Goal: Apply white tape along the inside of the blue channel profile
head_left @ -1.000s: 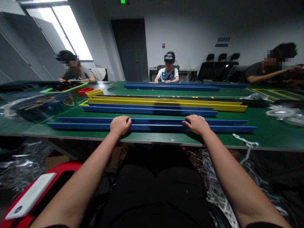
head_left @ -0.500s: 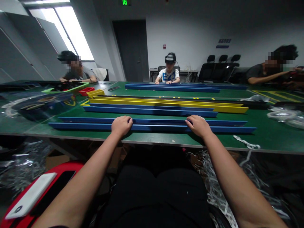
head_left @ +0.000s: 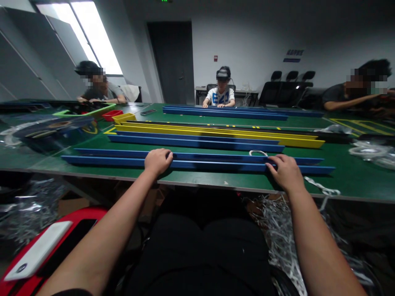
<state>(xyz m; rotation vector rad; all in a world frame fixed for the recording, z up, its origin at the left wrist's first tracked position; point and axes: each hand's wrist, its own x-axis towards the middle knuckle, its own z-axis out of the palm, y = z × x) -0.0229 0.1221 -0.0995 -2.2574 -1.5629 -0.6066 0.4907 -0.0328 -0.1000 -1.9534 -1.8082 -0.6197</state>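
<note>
A long blue channel rail (head_left: 216, 165) lies along the near edge of the green table (head_left: 354, 181). My left hand (head_left: 158, 161) is curled over its near wall, fingers closed on it. Further right, my right hand (head_left: 286, 172) rests on the same rail with fingers bent over its edge. A small white loop (head_left: 258, 153) lies on the rail between my hands, uncovered. Behind it lie another blue rail (head_left: 194, 142) and a yellow rail (head_left: 216, 132).
Three other people sit around the table, one opposite with a blue rail (head_left: 225, 112) before them. Red and yellow bins (head_left: 123, 118) stand at the back left. White strips (head_left: 322, 188) lie by the right edge. A white phone on a red case (head_left: 37, 255) sits at lower left.
My right hand slid to the right along the near blue rail, uncovering a small white loop. My left hand stayed in place. The view shifted slightly.
</note>
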